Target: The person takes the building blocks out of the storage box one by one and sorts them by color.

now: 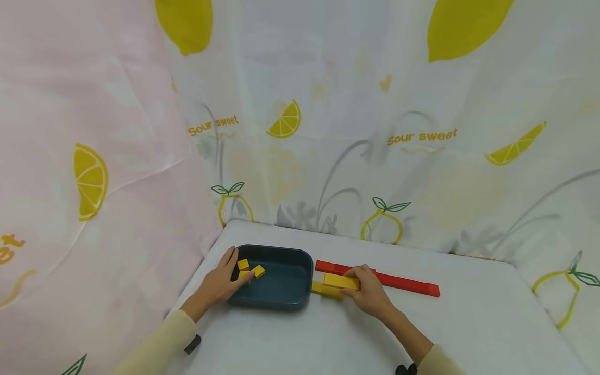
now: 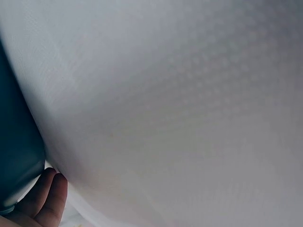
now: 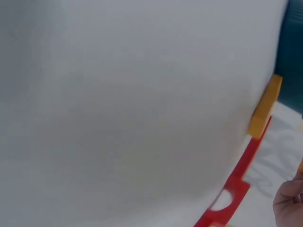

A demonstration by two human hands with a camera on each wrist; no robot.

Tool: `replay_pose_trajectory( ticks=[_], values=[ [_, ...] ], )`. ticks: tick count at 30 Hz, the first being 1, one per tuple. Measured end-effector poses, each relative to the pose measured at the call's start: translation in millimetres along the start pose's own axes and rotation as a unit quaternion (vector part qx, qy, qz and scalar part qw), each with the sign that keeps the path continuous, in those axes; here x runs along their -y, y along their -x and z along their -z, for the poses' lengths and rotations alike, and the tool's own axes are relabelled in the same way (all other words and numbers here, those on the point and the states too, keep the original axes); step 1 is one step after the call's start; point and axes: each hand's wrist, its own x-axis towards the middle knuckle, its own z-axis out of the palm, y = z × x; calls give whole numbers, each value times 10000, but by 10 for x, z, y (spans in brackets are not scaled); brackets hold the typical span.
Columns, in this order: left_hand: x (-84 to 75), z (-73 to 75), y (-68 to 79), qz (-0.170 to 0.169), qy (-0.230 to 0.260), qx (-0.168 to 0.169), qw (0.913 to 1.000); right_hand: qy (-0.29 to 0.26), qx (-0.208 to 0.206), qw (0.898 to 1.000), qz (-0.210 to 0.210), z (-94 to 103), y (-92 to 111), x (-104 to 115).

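Note:
My left hand (image 1: pixel 216 284) holds the left side of a dark blue rectangular dish (image 1: pixel 281 300), its thumb reaching over the rim. In the left wrist view, two fingers (image 2: pixel 53 201) lie along the dish's outer wall. Three small yellow cubes (image 1: pixel 259 271) sit in the dish's left end, partly behind the thumb. To the right of the dish, my right hand (image 1: pixel 370 296) pinches a long yellow block (image 1: pixel 341 282) by its right end. Another yellow block (image 1: pixel 323 290) lies below it on the table, its left end at the dish's wall.
A row of red blocks (image 1: pixel 408 283) runs along the table behind the right hand; the right wrist view shows one red arch block (image 3: pixel 236 189) with a rounded cutout. Lemon-printed cloth (image 1: pixel 328 156) hangs behind the white table (image 1: pixel 290 344), and more cloth borders its left side.

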Motion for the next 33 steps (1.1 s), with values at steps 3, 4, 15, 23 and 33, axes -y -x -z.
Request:
replay_pose_trajectory(
  ticks=[3,4,15,23,33],
  values=[
    [20,-1,13,16,0,49,10000,47,22,9999,-91,52,48,-89],
    [21,-2,11,7,-9,58,10000,50,52,9999,-146,76,61,-116],
    [-3,36,-11,-68,15,24,10000,203,292,9973,-640,237,177,-296],
    [10,9,-29,-5,139,99,9999,266,666,9916,-1080,263,274,-431],
    [22,11,-40,22,147,81,9999,407,967,9883,-1104,241,271,-521]
  ],
)
